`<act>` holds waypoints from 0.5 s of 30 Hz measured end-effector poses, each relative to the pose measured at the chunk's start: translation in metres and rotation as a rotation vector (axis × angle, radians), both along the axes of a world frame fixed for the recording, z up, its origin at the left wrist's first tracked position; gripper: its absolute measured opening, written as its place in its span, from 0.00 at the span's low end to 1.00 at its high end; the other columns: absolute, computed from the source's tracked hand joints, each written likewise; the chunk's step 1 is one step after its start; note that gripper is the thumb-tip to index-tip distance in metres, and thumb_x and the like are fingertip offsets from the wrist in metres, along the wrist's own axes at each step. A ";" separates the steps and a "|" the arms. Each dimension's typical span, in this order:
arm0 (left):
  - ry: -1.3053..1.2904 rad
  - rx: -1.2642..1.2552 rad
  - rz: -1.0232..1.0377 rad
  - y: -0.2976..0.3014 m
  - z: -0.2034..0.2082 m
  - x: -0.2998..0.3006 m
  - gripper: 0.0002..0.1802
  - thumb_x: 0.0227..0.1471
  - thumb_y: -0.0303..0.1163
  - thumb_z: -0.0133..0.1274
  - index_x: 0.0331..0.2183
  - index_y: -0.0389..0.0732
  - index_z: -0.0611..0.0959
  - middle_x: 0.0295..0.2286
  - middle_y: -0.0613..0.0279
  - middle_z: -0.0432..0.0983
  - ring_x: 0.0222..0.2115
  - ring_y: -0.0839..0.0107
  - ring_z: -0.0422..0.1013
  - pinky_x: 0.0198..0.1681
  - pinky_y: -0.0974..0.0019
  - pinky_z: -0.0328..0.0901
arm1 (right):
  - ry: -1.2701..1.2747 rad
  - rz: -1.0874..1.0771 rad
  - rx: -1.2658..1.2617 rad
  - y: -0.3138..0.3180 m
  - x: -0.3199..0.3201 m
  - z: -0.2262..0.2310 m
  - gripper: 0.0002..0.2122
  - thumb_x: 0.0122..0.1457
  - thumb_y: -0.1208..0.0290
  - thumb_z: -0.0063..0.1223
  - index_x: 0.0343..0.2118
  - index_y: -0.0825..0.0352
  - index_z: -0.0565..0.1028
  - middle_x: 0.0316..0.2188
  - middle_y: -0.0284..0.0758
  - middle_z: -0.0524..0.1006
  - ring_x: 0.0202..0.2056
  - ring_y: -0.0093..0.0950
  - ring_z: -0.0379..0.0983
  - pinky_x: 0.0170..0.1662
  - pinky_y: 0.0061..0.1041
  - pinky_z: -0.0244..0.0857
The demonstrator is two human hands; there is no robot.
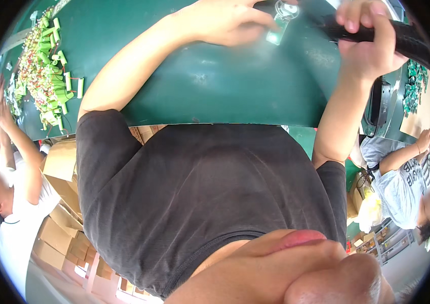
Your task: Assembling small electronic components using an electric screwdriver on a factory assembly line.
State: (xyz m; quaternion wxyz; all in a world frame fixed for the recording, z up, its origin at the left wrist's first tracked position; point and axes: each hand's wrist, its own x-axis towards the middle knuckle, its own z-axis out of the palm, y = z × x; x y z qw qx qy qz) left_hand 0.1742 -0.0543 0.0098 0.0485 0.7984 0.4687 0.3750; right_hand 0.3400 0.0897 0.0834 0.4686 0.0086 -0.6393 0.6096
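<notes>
My left hand [230, 23] reaches in at the top edge over the green table, its fingers stretched toward a small green board with a clear round part [281, 21]. A fingertip lies at the left side of this piece. The frame edge and blur hide whether the fingers pinch it. At the upper right, my right hand [372, 45] is wrapped round a thick black cylindrical handle [412, 41]. Its blurred left end points toward the small piece, and the rest runs off to the right.
A heap of green cylindrical cells with wires [48, 71] covers the table's left side. On the right stand a black box with a cord [380, 101] and a pile of green boards [415, 86] beside cardboard. Co-workers sit left [22, 202] and right [402, 187]. Cardboard boxes [60, 235] stand behind.
</notes>
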 end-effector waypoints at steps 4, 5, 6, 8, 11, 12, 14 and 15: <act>-0.067 -0.091 0.023 -0.004 0.003 0.007 0.15 0.44 0.32 0.68 0.35 0.37 0.84 0.59 0.36 0.65 0.56 0.41 0.66 0.59 0.51 0.66 | 0.044 0.029 0.022 -0.009 -0.009 -0.024 0.27 0.62 0.83 0.49 0.64 0.70 0.58 0.18 0.29 0.65 0.15 0.21 0.63 0.21 0.22 0.63; -0.048 -0.115 0.031 -0.004 0.000 0.007 0.15 0.45 0.33 0.68 0.35 0.37 0.84 0.59 0.35 0.64 0.57 0.41 0.66 0.59 0.51 0.65 | 0.049 0.030 0.025 -0.011 -0.010 -0.027 0.27 0.62 0.83 0.49 0.64 0.70 0.58 0.18 0.29 0.65 0.15 0.21 0.63 0.21 0.22 0.63; -0.051 -0.117 0.031 -0.003 -0.001 0.007 0.15 0.45 0.33 0.68 0.35 0.37 0.84 0.59 0.35 0.64 0.57 0.41 0.66 0.59 0.51 0.65 | 0.049 0.033 0.030 -0.012 -0.012 -0.030 0.27 0.62 0.83 0.49 0.64 0.70 0.58 0.18 0.30 0.66 0.15 0.21 0.63 0.21 0.22 0.63; -0.042 -0.090 0.035 -0.003 -0.003 0.007 0.15 0.44 0.34 0.69 0.34 0.38 0.85 0.59 0.35 0.64 0.57 0.41 0.67 0.60 0.52 0.65 | 0.054 0.034 0.037 -0.013 -0.014 -0.034 0.27 0.62 0.83 0.49 0.64 0.71 0.57 0.18 0.30 0.66 0.15 0.22 0.63 0.21 0.22 0.64; -0.040 -0.084 0.035 -0.003 -0.005 0.007 0.14 0.44 0.35 0.69 0.33 0.39 0.85 0.59 0.35 0.64 0.57 0.41 0.67 0.60 0.52 0.65 | 0.058 0.037 0.048 -0.012 -0.017 -0.039 0.27 0.62 0.83 0.50 0.63 0.71 0.57 0.18 0.31 0.67 0.15 0.22 0.63 0.22 0.22 0.64; -0.041 -0.084 0.036 -0.003 -0.005 0.007 0.14 0.44 0.35 0.69 0.33 0.39 0.85 0.59 0.35 0.64 0.57 0.41 0.67 0.60 0.52 0.65 | 0.062 0.041 0.055 -0.013 -0.018 -0.039 0.27 0.62 0.84 0.50 0.63 0.71 0.57 0.18 0.31 0.67 0.15 0.22 0.64 0.22 0.22 0.64; -0.040 -0.079 0.027 -0.002 -0.003 0.007 0.14 0.44 0.34 0.69 0.33 0.38 0.85 0.59 0.35 0.64 0.56 0.42 0.67 0.60 0.52 0.65 | 0.067 0.051 0.054 -0.014 -0.020 -0.041 0.27 0.62 0.84 0.50 0.63 0.71 0.56 0.18 0.31 0.68 0.15 0.22 0.64 0.22 0.22 0.64; -0.043 -0.083 0.021 -0.002 -0.002 0.007 0.14 0.44 0.34 0.69 0.33 0.38 0.85 0.59 0.35 0.64 0.56 0.42 0.67 0.60 0.52 0.65 | 0.066 0.049 0.055 -0.014 -0.020 -0.042 0.27 0.62 0.84 0.50 0.63 0.71 0.56 0.18 0.32 0.68 0.15 0.22 0.64 0.22 0.22 0.64</act>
